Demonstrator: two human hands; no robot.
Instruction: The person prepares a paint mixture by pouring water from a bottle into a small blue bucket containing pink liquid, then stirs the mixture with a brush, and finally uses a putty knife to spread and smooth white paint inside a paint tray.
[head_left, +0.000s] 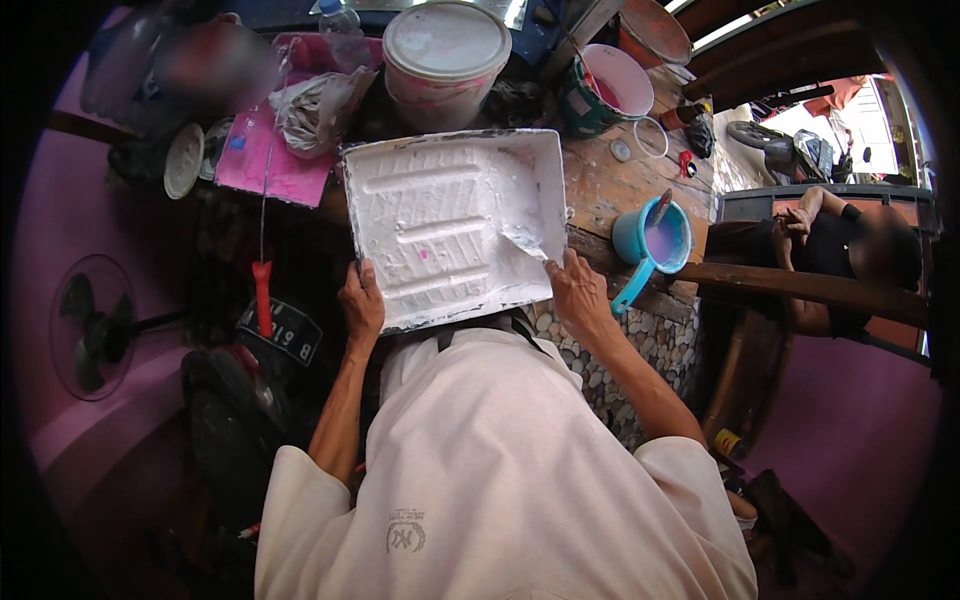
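Observation:
A white paint tray with raised ribs lies in front of me, coated with white paint and dark along its worn rim. My left hand is closed on its near left edge, thumb on top. At the near right corner, my right hand is closed around a paint-covered scraper. The scraper's flat end rests in the white paint on the tray's right side; its handle is mostly hidden by the fingers.
Beyond the tray stands a lidded white bucket. A blue dipper of pale liquid and a green pail stand right on the wooden table. A red-handled roller frame hangs left. A person is at far right.

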